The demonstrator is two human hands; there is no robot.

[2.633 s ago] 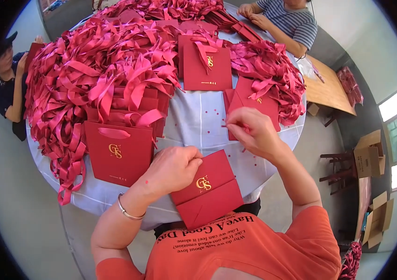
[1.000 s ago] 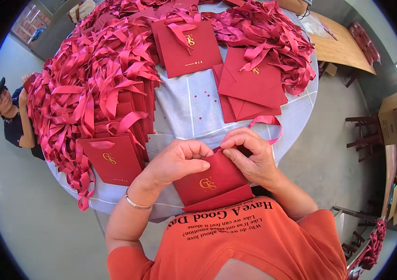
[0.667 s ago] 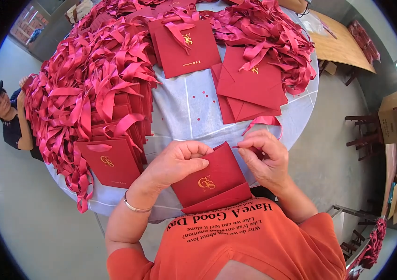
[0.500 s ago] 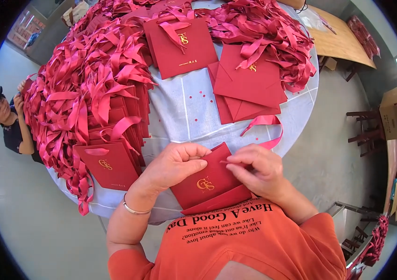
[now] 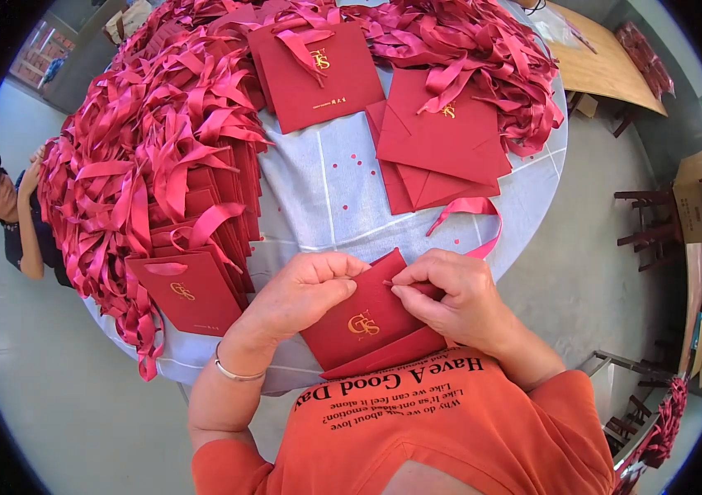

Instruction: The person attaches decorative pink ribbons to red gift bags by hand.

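Note:
A dark red paper gift bag [image 5: 356, 326] with a gold emblem lies flat at the table's near edge, against my orange shirt. My left hand [image 5: 297, 293] pinches its upper left edge between thumb and fingers. Over its upper right part, my right hand [image 5: 454, 297] is closed in a pinch. A tiny pinkish tip pokes out from those right fingertips, too small to name, touching or just above the bag's face. Beyond my right hand a loose pink ribbon [image 5: 483, 216] curls on the pale tablecloth [image 5: 305, 190].
At left, a big heap of ribbon-handled red bags [image 5: 190, 289] covers the table. Flat red bags [image 5: 442, 132] lie at the far right, beside piled ribbons [image 5: 491, 58]. Small red dots are scattered on the cloth. Another person [image 5: 25, 219] is at the far left. Cardboard boxes [image 5: 697, 198] stand at right.
My right fingertips have shifted slightly left across the bag. The left hand keeps its hold almost unmoved, and the view has shifted a little.

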